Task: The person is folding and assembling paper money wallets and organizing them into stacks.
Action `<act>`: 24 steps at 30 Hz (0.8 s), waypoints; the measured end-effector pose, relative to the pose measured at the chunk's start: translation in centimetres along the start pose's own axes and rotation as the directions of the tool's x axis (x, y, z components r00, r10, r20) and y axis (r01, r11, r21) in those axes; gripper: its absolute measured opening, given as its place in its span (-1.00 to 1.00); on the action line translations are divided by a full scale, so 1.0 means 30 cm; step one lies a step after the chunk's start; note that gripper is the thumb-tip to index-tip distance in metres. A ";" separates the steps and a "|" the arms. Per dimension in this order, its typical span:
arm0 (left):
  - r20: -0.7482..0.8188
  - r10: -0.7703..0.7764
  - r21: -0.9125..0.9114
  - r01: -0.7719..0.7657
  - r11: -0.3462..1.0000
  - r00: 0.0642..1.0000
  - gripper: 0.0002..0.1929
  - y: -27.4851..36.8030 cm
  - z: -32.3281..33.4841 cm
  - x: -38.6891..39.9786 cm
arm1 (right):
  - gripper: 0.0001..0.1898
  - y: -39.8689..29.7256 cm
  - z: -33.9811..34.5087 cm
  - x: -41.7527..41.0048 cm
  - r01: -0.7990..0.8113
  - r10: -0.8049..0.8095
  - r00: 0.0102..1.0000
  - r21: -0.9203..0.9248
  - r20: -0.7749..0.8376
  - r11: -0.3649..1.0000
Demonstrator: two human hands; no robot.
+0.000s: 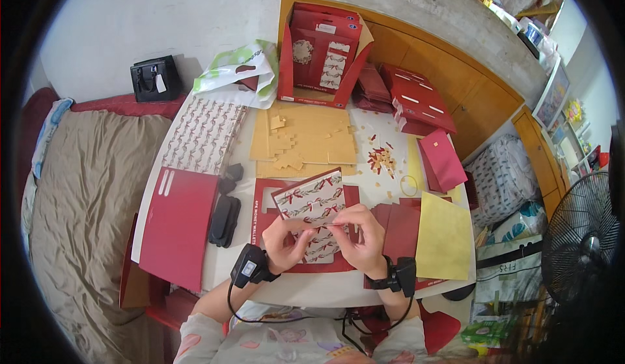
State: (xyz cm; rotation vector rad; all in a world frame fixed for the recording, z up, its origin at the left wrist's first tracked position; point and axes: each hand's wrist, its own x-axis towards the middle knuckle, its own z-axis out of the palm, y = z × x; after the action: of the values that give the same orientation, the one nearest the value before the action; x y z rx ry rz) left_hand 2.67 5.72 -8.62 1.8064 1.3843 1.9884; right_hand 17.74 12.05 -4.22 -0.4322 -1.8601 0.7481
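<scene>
My left hand and my right hand meet over the front of the table. Thumb and forefinger of each pinch a thin pale strip stretched between them; its exact kind is too fine to tell. Below my fingers is a patterned card wallet, white with green garlands and red bows and a dark red edge. It sits slanted over a red printed packaging card with cut-out windows. My fingers partly hide the wallet's middle. Each wrist wears a black strapped device with a cable.
Red card sheets, patterned sheets and black blocks lie left. Tan cardboard and a red display box stand behind. Small scraps, dark red wallets and yellow paper lie right, near a fan.
</scene>
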 end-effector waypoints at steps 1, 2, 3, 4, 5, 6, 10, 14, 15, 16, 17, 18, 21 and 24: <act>0.000 0.001 0.000 -0.001 1.000 1.000 -0.85 0.001 -0.004 -0.004 | -0.76 0.012 -0.003 -0.004 0.054 -0.053 0.999 0.029 -0.004 0.998; 0.027 0.002 0.013 -0.002 1.000 1.000 -0.82 0.002 -0.007 -0.011 | -0.76 0.015 -0.008 -0.006 0.054 -0.054 0.999 0.028 -0.004 0.998; 0.050 0.002 0.030 -0.003 1.000 0.999 -0.80 0.002 -0.013 -0.015 | -0.77 0.018 -0.009 -0.007 0.068 -0.068 0.998 0.038 0.010 0.997; 0.048 0.002 0.033 -0.003 0.999 0.999 -0.80 -0.001 -0.015 -0.018 | -0.77 0.020 -0.010 -0.007 0.081 -0.082 0.996 0.047 0.023 0.996; 0.040 0.021 0.037 -0.023 0.999 0.999 -0.79 -0.008 -0.016 -0.022 | -0.77 0.022 -0.009 -0.007 0.082 -0.084 0.996 0.050 0.025 0.995; 0.033 0.040 0.040 -0.042 0.998 0.999 -0.78 -0.014 -0.017 -0.025 | -0.77 0.023 -0.008 -0.008 0.089 -0.091 0.995 0.059 0.030 0.994; 0.021 0.012 -0.003 -0.012 1.000 1.000 -0.78 -0.020 -0.019 -0.023 | -0.78 0.023 -0.017 -0.005 0.081 -0.085 0.995 0.070 0.057 0.994; -0.042 0.019 -0.192 -0.027 0.981 0.999 -0.58 -0.021 0.019 -0.005 | -0.82 0.022 -0.017 -0.010 -0.031 0.021 0.997 0.131 0.071 0.991; -0.141 -0.091 -0.318 0.042 0.947 0.986 -0.49 -0.015 0.037 0.002 | -0.85 0.015 -0.017 -0.008 -0.157 0.145 0.987 0.245 0.068 0.957; -0.051 -0.164 -0.329 0.138 0.934 0.985 -0.37 -0.003 0.029 0.009 | -0.87 0.011 -0.016 -0.006 -0.276 0.265 0.961 0.354 0.080 0.894; -0.051 -0.163 -0.327 0.137 0.935 0.985 -0.37 0.018 0.021 0.020 | -0.87 0.010 -0.018 -0.004 -0.275 0.264 0.961 0.356 0.079 0.893; -0.006 -0.306 -0.428 0.274 0.861 0.952 -0.35 0.052 0.018 0.045 | -0.90 0.010 -0.025 -0.001 -0.326 0.314 0.945 0.386 0.098 0.863; 0.053 -0.396 -0.527 0.362 0.768 0.917 -0.40 0.042 0.022 0.053 | -0.91 0.008 -0.043 0.027 -0.446 0.421 0.894 0.420 0.155 0.791; 0.285 -0.493 -0.493 0.567 0.660 0.822 -0.71 0.002 -0.006 0.027 | -0.91 -0.005 -0.034 0.056 -0.525 0.488 0.850 0.396 0.198 0.754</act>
State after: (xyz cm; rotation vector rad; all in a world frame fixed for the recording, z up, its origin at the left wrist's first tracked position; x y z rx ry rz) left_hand 2.33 6.09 -7.97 1.0717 0.9762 1.6705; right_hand 18.03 13.26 -2.69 -0.6297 -1.5824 1.5436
